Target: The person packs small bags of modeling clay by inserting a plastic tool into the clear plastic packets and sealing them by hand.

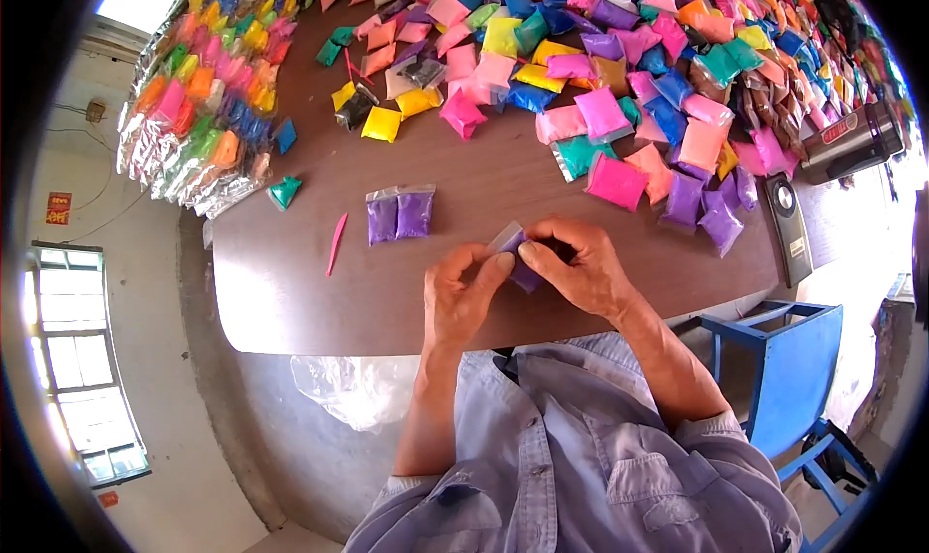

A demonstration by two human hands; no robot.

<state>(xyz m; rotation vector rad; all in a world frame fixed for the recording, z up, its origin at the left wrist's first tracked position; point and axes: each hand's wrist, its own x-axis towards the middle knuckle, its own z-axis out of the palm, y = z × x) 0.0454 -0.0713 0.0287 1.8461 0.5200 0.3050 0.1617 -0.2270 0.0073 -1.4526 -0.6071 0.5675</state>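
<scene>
Nearest the camera is a grey-blue shirt [581, 456], and just beyond it, over the near part of the brown table [290, 311], a small purple packet [525, 276] sits between two hands. Left hand [457, 294] and right hand [578, 265] each have the thumb drawn in close to the fingers, pinching it near its clear upper edge; the right's other fingers curl. Whether the packet touches the tabletop, I cannot tell. It looks light and soft, likely to dent under a squeeze, with slick film; the flat clear edge seems the best hold, sparing the filling. Farther out lie two purple packets [414, 214] side by side, a pink stick [337, 243], then a heap of colourful packets [605, 114].
</scene>
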